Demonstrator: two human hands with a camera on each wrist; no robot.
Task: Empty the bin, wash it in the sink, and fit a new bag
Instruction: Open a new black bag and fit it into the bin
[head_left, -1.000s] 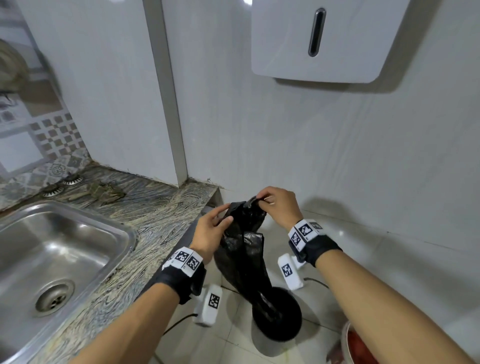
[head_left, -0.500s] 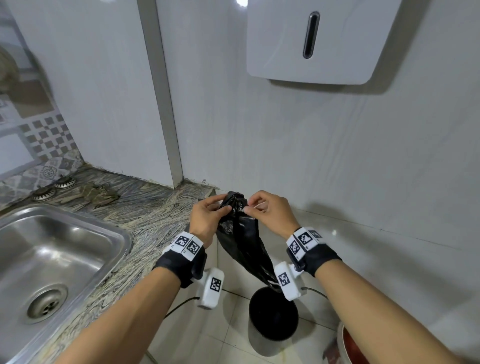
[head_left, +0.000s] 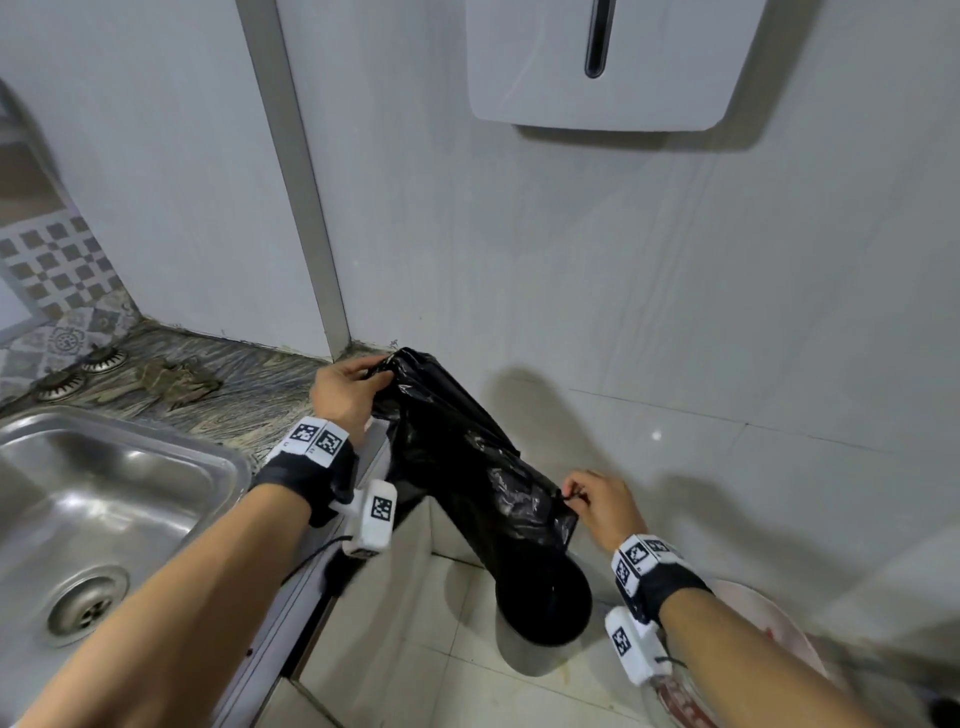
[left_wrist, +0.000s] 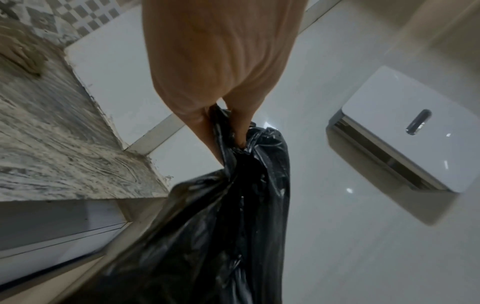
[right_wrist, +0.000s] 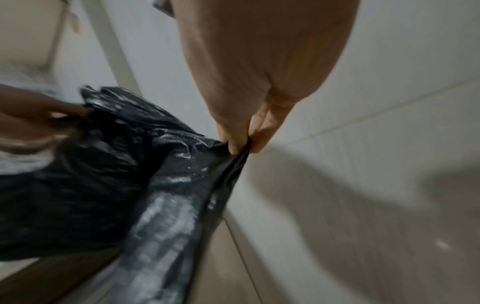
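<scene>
You stand at a veined stone tabletop (head_left: 244, 384) with a steel sink (head_left: 104, 499) at 9 o'clock. Grey tiled walls meet in the corner at 12, where a white dispenser (head_left: 597, 62) hangs. Your left hand (head_left: 345, 389) has its grip bunched around the top of the black bag (head_left: 457, 457); your right hand (head_left: 602, 506) pinches its edge at 3 o'clock. The bag hangs stretched over the black bin (head_left: 545, 603) on the pale tiled floor (head_left: 415, 649).
</scene>
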